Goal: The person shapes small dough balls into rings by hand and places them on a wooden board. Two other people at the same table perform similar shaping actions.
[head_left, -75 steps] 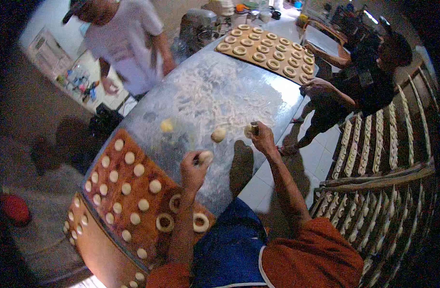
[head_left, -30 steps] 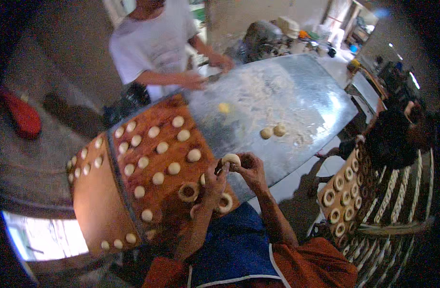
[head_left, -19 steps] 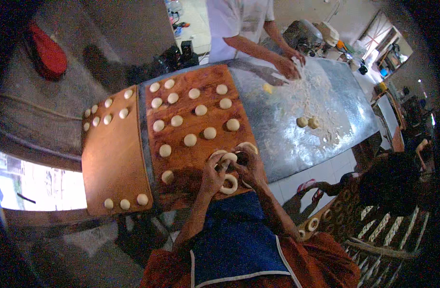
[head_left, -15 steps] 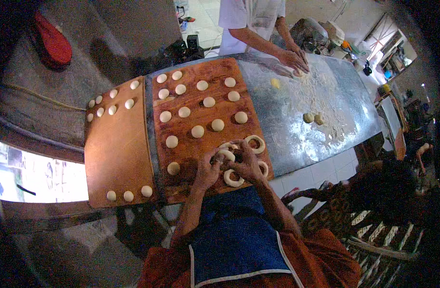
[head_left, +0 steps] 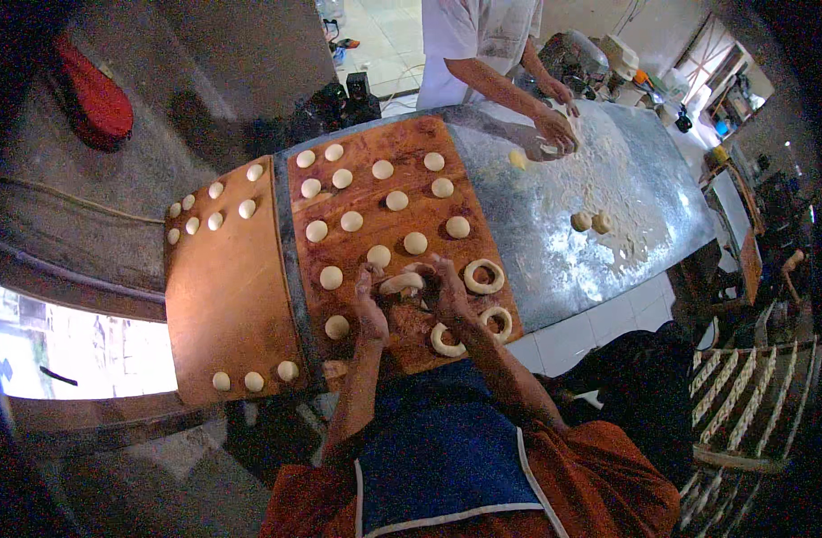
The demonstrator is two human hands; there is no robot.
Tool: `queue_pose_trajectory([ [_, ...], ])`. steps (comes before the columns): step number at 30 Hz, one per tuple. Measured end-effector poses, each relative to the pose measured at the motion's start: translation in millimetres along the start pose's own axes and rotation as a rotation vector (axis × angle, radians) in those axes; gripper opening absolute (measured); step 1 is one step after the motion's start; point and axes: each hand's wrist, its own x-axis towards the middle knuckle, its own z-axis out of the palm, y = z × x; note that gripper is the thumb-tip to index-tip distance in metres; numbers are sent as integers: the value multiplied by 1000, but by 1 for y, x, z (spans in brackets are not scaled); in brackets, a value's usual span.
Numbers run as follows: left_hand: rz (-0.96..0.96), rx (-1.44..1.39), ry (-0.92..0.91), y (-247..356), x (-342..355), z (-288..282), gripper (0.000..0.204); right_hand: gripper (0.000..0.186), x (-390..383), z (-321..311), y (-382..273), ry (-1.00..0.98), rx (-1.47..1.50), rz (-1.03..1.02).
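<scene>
A: Entry. Dough ring sits pinched between both hands just above the near wooden board. Left hand grips its left side, right hand closes on the right; the hands are together, clamped on that one piece.

B: Step in hand?

A: Judged: shaping, or about to set it down. Three finished rings lie on the board's right end, dough balls in rows behind.

B: What does the next move call for?

A: Likely a bare patch beside those rings, and a gentle release so the hole keeps open.

B: Surroundings?

A: Second board to the left; floured metal table beyond; another person's hand working dough there.
</scene>
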Motion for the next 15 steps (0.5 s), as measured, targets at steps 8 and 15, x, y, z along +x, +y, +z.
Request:
queue_pose_trajectory([
  [8, -118, -190, -20, -71, 37, -17, 27, 50, 35, -6, -3, -165, -415, -236],
  [15, -184, -154, 55, -100, 42, -17, 29, 47, 31, -32, -17, -240, -682, -208],
])
